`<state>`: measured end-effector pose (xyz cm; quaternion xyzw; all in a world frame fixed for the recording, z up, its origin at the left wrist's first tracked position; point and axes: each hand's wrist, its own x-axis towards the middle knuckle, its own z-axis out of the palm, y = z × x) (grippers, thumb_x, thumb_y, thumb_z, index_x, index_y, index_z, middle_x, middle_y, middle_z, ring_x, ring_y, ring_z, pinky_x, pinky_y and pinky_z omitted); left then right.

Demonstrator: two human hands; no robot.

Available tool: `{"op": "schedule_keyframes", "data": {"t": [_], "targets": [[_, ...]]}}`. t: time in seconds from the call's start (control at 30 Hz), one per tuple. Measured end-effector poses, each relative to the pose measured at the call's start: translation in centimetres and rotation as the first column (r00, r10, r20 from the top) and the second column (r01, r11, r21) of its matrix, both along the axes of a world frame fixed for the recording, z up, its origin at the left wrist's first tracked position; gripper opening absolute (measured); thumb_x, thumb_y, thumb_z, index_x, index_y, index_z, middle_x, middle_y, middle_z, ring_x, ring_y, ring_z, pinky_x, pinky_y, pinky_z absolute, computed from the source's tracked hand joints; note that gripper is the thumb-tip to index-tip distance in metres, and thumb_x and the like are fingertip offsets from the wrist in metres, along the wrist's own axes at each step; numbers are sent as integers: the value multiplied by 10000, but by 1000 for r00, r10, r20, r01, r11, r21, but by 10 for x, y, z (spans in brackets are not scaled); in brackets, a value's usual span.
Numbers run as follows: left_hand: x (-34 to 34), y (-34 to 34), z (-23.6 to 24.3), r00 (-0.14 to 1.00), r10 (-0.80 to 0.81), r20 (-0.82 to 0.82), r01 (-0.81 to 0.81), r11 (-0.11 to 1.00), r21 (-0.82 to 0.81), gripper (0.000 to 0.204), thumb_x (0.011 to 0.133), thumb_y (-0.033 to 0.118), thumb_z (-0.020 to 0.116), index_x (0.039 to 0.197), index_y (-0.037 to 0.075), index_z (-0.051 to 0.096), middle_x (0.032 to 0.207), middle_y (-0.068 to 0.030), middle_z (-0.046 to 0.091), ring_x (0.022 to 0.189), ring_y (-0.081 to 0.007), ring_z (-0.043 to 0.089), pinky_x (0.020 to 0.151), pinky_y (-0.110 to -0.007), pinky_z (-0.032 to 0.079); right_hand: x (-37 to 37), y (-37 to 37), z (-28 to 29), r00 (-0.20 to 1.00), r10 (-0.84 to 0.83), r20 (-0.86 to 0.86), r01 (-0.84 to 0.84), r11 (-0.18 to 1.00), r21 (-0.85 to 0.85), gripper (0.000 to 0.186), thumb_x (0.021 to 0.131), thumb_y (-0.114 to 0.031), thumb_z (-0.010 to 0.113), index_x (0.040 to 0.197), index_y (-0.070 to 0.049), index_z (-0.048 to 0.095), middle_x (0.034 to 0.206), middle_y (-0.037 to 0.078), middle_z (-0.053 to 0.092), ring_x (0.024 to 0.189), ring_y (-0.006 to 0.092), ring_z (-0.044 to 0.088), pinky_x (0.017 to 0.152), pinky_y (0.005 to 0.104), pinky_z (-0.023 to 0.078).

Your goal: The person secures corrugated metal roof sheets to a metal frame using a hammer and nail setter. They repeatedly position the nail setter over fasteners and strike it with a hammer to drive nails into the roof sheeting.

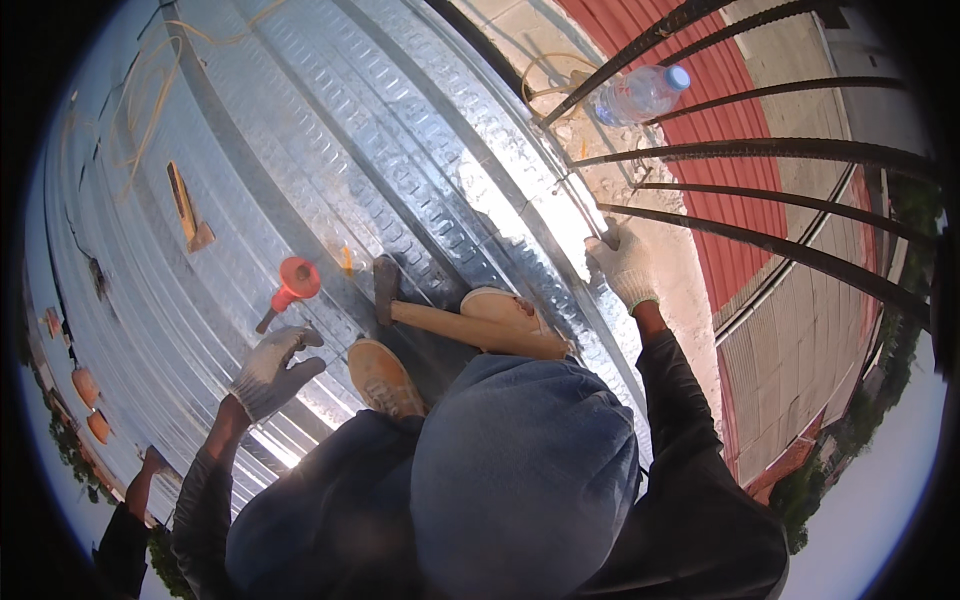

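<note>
My left hand [275, 372], in a pale work glove, hovers with fingers apart just below a chisel [292, 285] with a red, round hand guard. The chisel's dark shaft points toward that hand. My right hand [626, 268], gloved too, reaches to the edge of the ribbed metal decking [440, 200]. Its fingers are bent together at the concrete border, close to the steel bars; a small dark thing shows at their tips, and I cannot make it out. By my shoes lies a hammer [470, 325], its dark head on the metal and its wooden handle pointing right.
Several steel reinforcing bars [760, 152] jut out at the upper right, beside a clear plastic bottle [640, 95] with a blue cap. A second wooden-handled tool [186, 208] lies at left, below loose wire [160, 90]. Another person's arm [140, 490] shows at the lower left.
</note>
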<state>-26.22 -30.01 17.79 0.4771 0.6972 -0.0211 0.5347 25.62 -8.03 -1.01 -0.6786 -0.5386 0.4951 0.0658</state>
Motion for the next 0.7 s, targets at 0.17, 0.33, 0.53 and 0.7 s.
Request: {"op": "schedule_keyframes", "data": {"t": [0.17,0.33,0.53,0.7], "targets": [[13,36,-25,964,-265,30,260,958,121,372,987,266,799,1274,40,728,1271,-159,756,1172,-372,732,985,-457,576,2,10,12,1000,13,-23,-14,1000,-26,422,998,-203,786,1278,88,667,883,118,769,722,190,731,668,360,580],[-4,43,-96,908,-415,-60,401,820,409,395,970,301,813,1289,94,705,1244,-157,729,1168,-389,713,1001,-493,562,-10,-31,16,883,88,461,-377,718,586,549,1040,-177,782,1470,109,594,1222,223,754,1073,287,760,951,411,601],[24,82,-96,872,-300,-387,480,682,552,498,931,337,810,1348,89,697,1233,-148,724,1136,-366,692,1019,-497,538,-99,-61,141,982,81,-169,-112,977,-182,485,1022,-321,784,1353,28,724,1250,217,780,1180,301,741,1029,434,570],[-6,43,-105,900,248,-358,95,691,717,755,842,344,913,1473,43,627,1366,-225,692,1244,-406,681,1084,-508,540,-143,-55,160,653,751,-102,-752,627,-203,579,955,-372,796,1390,-10,673,1238,268,769,1197,417,747,1030,482,578]]}}
